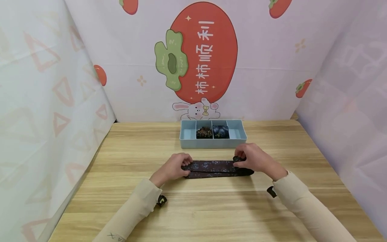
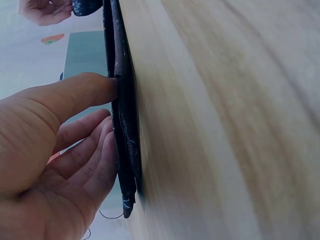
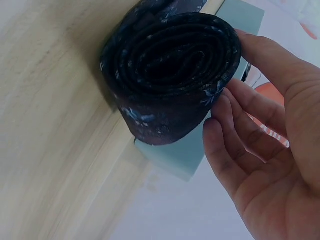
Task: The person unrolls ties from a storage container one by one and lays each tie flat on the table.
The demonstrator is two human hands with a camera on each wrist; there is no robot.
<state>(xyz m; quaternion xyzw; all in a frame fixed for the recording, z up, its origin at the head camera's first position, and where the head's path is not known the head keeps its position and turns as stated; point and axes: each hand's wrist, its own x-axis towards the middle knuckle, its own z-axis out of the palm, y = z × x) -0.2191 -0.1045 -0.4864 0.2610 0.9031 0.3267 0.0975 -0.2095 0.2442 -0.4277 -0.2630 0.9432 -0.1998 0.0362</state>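
A dark necktie (image 1: 211, 166) with small blue flowers lies doubled on the table, its right end wound into a roll. My left hand (image 1: 175, 166) holds the flat left end, thumb on its upper face and fingers curled along the far edge. At the right end my right hand (image 1: 254, 158) pinches the roll between thumb and fingers. Seen from the right wrist, the roll (image 3: 165, 122) shows several spiral layers at its side, with a strip leading away behind it.
Behind the necktie stands a light blue divided box (image 1: 211, 144). Its two middle compartments hold a brown patterned roll (image 1: 204, 133) and a dark blue patterned roll (image 1: 221, 131). A printed cloth (image 1: 133, 43) hangs behind the wooden table (image 1: 193, 215).
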